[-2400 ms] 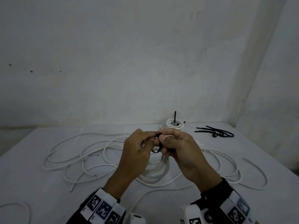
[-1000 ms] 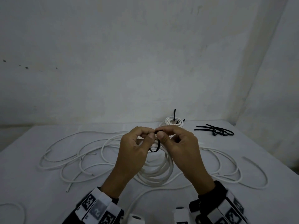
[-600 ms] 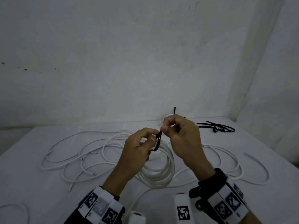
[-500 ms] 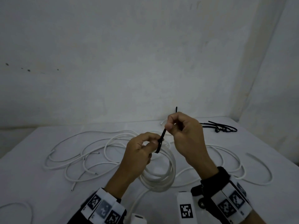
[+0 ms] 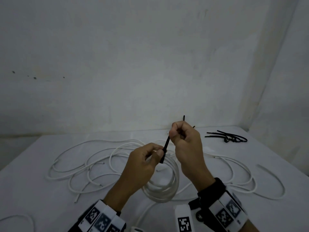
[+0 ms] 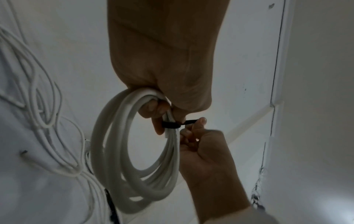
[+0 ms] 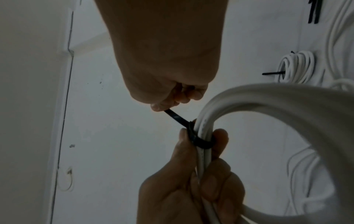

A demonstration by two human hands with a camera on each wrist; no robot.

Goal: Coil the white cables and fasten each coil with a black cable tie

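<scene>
With the left hand (image 5: 143, 162) gripping the coil (image 6: 134, 166) above the table (image 5: 33, 190) and the right hand (image 5: 184, 141) pinching the cable tie (image 7: 199, 141), a skewed tug could bunch the strands, though its tightness seems unclear.

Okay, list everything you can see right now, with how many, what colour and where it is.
Held coil: one, white, gripped in the left hand.
Cable tie: one, black, looped round the held coil, tail pinched by the right hand.
Finished coil: one, white, tied in black, at the table's far edge.
Loose cables: several, white, spread across the table.
Spare ties: small bunch, black, far right of the table.
Table: one, white.
Wall: pale grey, behind.
Wrist bands: both wrists, white with black squares.
Left hand, right hand: raised over the table.
</scene>
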